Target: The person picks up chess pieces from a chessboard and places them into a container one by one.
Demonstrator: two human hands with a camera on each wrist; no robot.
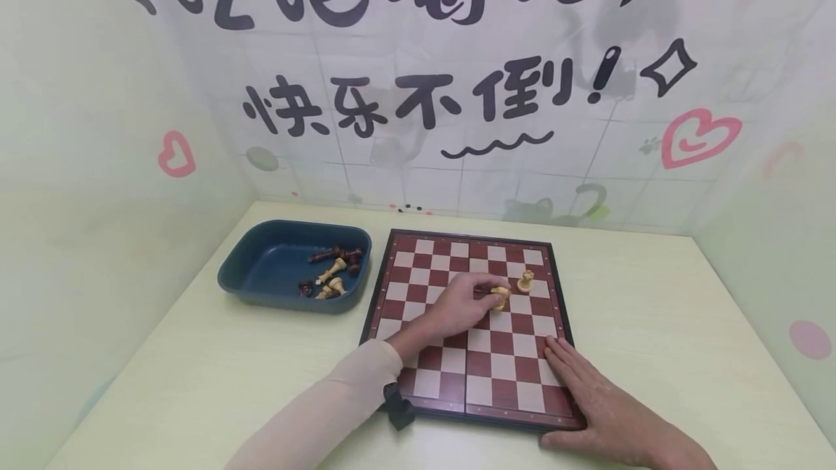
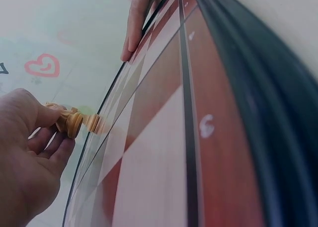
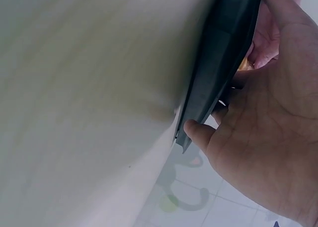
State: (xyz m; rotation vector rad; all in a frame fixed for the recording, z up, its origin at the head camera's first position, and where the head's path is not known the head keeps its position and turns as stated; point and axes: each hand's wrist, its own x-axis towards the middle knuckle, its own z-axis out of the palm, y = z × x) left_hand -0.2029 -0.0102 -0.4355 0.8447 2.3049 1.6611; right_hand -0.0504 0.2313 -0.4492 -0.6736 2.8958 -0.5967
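My left hand (image 1: 462,304) pinches a light wooden chess piece (image 1: 500,299) over the right half of the chessboard (image 1: 418,381). In the left wrist view, the thumb and fingertips of that hand (image 2: 30,147) are on the piece (image 2: 73,125), whose exact kind I cannot tell. A second light chess piece (image 1: 525,281) stands upright nearby, farther back and to the right. My right hand (image 1: 607,408) rests at the board's front right edge with its fingers stretched out. From the right wrist, this hand (image 3: 263,127) is seen against the board's dark side (image 3: 213,68).
A blue tray (image 1: 261,299) to the left of the board holds several dark and light chess pieces lying down. The pale table (image 1: 640,296) meets a printed wall (image 1: 405,187) at the back. A black device (image 1: 398,406) sits at my left wrist.
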